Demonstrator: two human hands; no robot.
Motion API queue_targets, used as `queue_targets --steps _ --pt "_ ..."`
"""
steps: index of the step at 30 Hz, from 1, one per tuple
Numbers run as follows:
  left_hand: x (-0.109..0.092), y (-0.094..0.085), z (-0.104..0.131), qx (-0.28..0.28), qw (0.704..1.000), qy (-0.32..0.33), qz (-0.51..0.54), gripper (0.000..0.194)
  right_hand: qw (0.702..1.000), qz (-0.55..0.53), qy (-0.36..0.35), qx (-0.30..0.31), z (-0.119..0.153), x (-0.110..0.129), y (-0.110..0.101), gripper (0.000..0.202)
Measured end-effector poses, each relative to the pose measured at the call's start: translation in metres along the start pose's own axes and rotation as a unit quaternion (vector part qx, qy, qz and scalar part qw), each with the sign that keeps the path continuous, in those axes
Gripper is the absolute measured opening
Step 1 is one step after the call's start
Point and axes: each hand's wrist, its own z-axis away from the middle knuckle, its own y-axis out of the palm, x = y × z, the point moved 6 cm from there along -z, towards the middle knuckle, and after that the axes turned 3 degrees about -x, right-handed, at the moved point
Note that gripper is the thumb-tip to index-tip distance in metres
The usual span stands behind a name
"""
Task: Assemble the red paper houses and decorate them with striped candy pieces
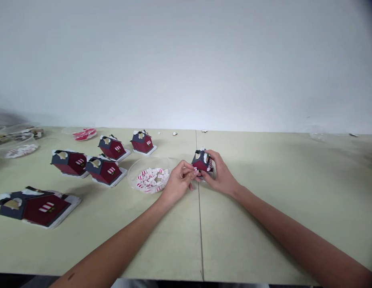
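Note:
A small dark red model house [200,161] with a dark roof and white snow patches stands on the table in front of me. My right hand [219,172] is closed around its right side, thumb low and fingers at the roof. At its near wall my left hand [181,178] pinches a tiny red-and-white striped piece [196,169], largely hidden by the fingertips. Just left of that hand, a clear plastic dish [132,180] holds many small striped and white pieces [151,178].
Several similar houses stand to the left, the nearest one [47,208] by the table's left front. Behind them is a dish of red pieces [84,134]; more clear dishes [20,150] sit far left. Small scraps [175,134] lie near the wall. A seam [200,224] crosses the table [264,180].

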Motion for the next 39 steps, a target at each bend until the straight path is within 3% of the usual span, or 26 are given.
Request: queue_targets --steps 7,12,32,39 --pt "-0.004 0.003 0.002 -0.027 0.999 0.013 0.034 0.038 0.999 0.041 0.001 -0.014 0.003 0.006 -0.004 0.059" --pt "-0.004 0.006 0.005 -0.045 0.995 -0.016 0.084 0.036 0.999 0.049 0.018 -0.008 0.002 0.008 -0.006 0.056" --pt "-0.006 0.005 0.004 -0.015 0.994 -0.036 0.099 0.036 1.000 0.005 0.019 0.000 -0.001 0.009 -0.008 0.053" --pt "-0.004 0.007 0.006 -0.036 0.993 -0.030 0.108 0.032 1.000 0.016 0.019 0.012 -0.001 0.009 -0.010 0.054"
